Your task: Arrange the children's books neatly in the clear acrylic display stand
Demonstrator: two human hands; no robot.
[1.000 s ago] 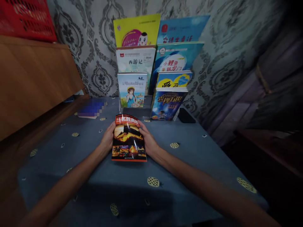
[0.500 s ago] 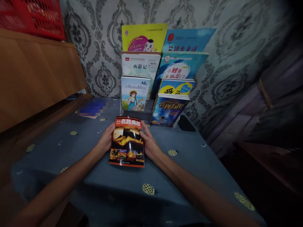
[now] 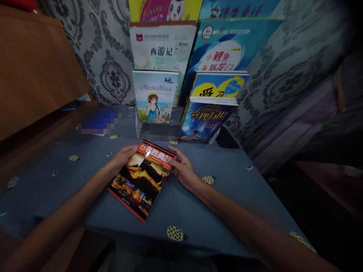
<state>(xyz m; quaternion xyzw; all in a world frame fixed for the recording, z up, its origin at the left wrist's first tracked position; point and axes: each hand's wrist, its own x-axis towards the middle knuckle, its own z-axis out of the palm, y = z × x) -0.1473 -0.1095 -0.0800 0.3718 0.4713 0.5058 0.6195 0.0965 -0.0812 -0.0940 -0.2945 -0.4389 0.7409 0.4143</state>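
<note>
A book with a black, gold and orange cover (image 3: 144, 177) is tilted over the near part of the table, its top edge leaning to the right. My left hand (image 3: 126, 155) grips its upper left edge. On the upper right edge, my right hand (image 3: 183, 168) holds the book with the thumb over the cover and fingers behind. Beyond the book stands a clear rack (image 3: 159, 132) with several books in tiers, among them a light blue one with a girl (image 3: 155, 98) and a dark blue one (image 3: 208, 121) at the front.
A blurred blue book (image 3: 99, 119) lies on the blue tablecloth (image 3: 93, 162) at the left. A dark flat object (image 3: 227, 138) rests right of the rack. A wooden cabinet (image 3: 36, 64) borders the left side, and a curtain (image 3: 306, 113) hangs at the right.
The held book has turned clockwise, its lower end swinging left. The view has moved closer to the rack, which now looks larger and higher. Both hands still hold the book.
</note>
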